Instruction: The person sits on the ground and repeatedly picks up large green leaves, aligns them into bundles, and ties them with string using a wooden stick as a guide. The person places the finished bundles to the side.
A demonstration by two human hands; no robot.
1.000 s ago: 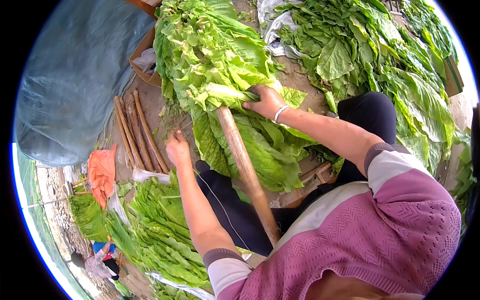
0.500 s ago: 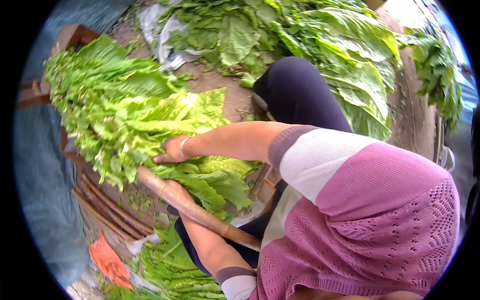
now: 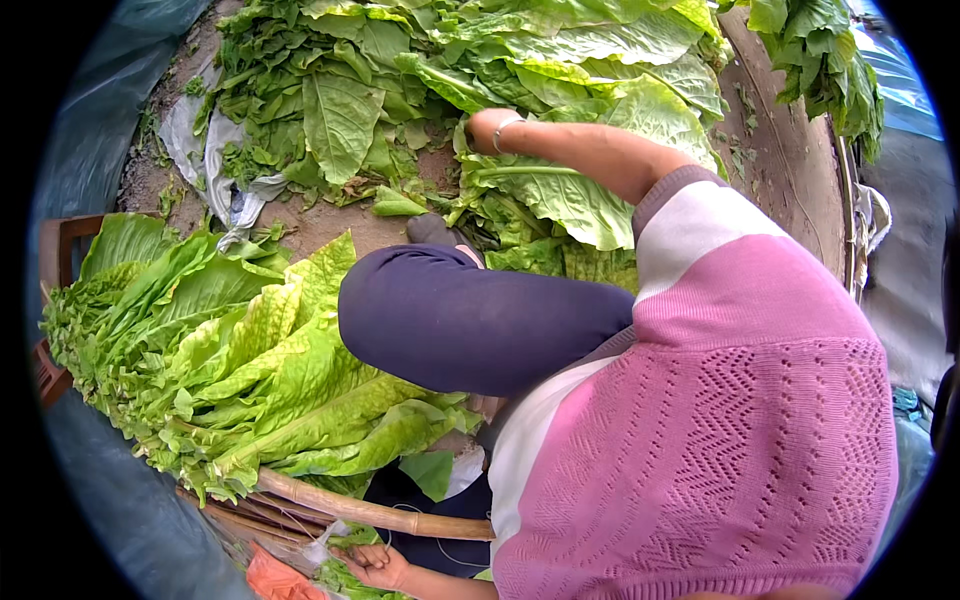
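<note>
The right hand (image 3: 490, 131) has moved from the bunched leaves (image 3: 310, 390) on the bamboo pole (image 3: 385, 514) to the broad-leaf pile (image 3: 570, 70), its grip hidden. The left hand (image 3: 377, 567) curls beside the pole, its hold unclear. Leaf-gathering seems in hand, calling for a careful stem grip.

Farm work area: bare earth floor (image 3: 790, 185), heaped green leaves (image 3: 590, 62), plastic sheeting (image 3: 100, 130), bamboo pole (image 3: 385, 514).

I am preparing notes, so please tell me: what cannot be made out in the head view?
Head view:
- Right hand: fingertips hidden by the hand itself or leaves.
- Left hand: too small to tell whether it holds anything.
- Pole: far end covered by the leaf bundle.
- Orange cloth: cut off by the lower edge.
</note>
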